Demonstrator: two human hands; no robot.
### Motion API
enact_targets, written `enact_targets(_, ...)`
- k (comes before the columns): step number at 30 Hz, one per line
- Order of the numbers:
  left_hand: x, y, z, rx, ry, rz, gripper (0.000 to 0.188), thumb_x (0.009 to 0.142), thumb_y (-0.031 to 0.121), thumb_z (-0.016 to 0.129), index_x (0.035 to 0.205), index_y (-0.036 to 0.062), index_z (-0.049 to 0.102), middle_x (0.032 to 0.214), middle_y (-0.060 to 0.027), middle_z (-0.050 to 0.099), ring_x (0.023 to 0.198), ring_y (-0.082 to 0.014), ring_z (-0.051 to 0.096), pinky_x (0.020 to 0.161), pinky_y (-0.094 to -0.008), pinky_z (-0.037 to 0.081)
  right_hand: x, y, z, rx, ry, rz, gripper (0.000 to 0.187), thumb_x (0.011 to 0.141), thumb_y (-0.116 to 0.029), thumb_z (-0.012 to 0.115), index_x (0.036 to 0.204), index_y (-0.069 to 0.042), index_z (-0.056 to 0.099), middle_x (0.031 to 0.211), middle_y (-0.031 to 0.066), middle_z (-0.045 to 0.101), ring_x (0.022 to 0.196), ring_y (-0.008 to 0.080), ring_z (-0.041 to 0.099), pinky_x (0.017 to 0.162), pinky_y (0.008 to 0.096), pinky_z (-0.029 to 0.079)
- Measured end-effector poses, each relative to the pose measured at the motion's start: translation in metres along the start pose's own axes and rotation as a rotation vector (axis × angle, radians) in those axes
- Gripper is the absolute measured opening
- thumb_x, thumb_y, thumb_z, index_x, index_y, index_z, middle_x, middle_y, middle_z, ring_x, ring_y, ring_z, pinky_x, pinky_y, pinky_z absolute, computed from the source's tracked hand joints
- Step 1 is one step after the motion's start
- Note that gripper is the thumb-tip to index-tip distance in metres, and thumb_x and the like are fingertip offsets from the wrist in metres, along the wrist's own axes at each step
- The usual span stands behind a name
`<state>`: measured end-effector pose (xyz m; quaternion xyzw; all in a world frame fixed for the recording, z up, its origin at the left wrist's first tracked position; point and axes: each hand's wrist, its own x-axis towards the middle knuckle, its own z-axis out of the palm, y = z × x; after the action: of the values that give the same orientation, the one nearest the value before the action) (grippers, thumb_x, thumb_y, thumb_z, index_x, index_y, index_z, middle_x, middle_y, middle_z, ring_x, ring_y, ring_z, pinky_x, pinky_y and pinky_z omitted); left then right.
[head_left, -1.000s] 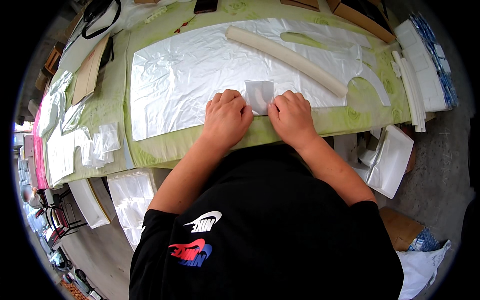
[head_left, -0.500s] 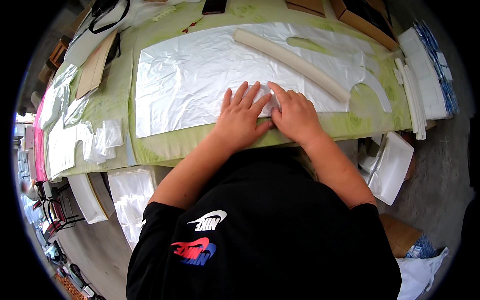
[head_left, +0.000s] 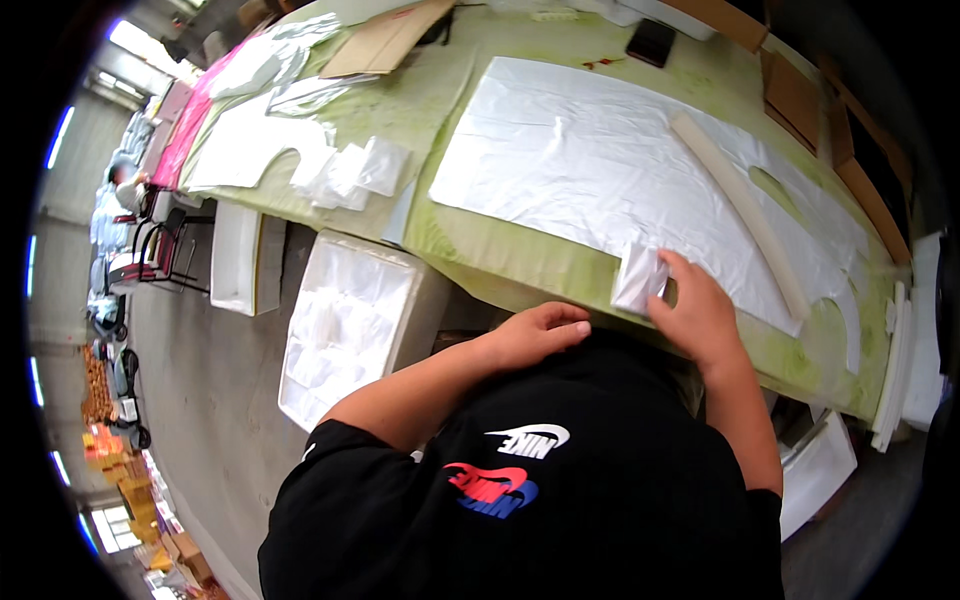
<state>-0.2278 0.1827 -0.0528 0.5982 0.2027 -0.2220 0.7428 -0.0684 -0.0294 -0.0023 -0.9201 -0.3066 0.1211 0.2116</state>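
My right hand [head_left: 695,310] pinches a small, flat, folded white plastic packet [head_left: 638,278] between thumb and fingers at the near edge of the table. Under and beyond it, a large stack of thin white plastic sheeting [head_left: 560,150] lies spread out, crinkled, with curved cut-outs at its right end. A long cream-coloured tube [head_left: 740,210] rests slantwise across the sheeting. My left hand [head_left: 545,330] hovers in front of my body by the table edge, fingers loosely bent and thumb apart, with nothing visible in it.
Several small clear packets [head_left: 350,172] lie on the green-covered table [head_left: 440,235] to the left. Below stands a white bin [head_left: 340,320] of folded plastic, beside another white box [head_left: 240,255]. A phone [head_left: 650,42] and cardboard boxes [head_left: 850,150] are at the far right.
The view has swung left. Both hands were pressing flat on the sheeting; now the left has drawn back to my body, and the right grips the folded packet at the table edge.
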Motion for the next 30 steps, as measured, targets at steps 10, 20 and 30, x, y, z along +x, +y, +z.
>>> enact_targets(10,-0.005,-0.011,-0.012,-0.479,0.257,0.033,0.026,0.103,0.018,0.059,0.125,0.003,0.061,0.111,-0.0089,0.07,0.1,-0.02,0.068,0.089,-0.0371,0.057,-0.019,-0.039,0.025,0.278,-0.011,-0.222,0.036,0.086,-0.018,0.072,0.12,-0.01,0.067,0.09,0.0108,0.062,0.082,0.0302,0.062,0.075,0.0418,0.051)
enact_targets(20,-0.067,0.099,-0.235,0.63,0.939,0.366,0.041,0.097,0.03,0.055,0.127,0.0027,0.065,0.125,-0.0154,0.066,0.121,-0.0268,0.059,0.102,-0.0375,0.045,-0.019,-0.024,0.037,0.395,0.131,-0.277,0.024,0.086,-0.007,0.071,0.109,-0.008,0.071,0.079,0.0065,0.056,0.066,0.0202,0.056,0.062,0.0332,0.047)
enact_targets(30,-0.032,0.133,-0.252,1.259,0.993,-0.181,0.048,0.094,0.043,0.054,0.13,0.0136,0.068,0.154,-0.0048,0.051,0.155,-0.0322,0.026,0.119,-0.068,0.012,-0.014,-0.027,0.037,0.386,0.173,-0.267,0.019,0.084,-0.009,0.071,0.103,-0.01,0.072,0.076,0.0072,0.058,0.067,0.0254,0.06,0.062,0.0382,0.048)
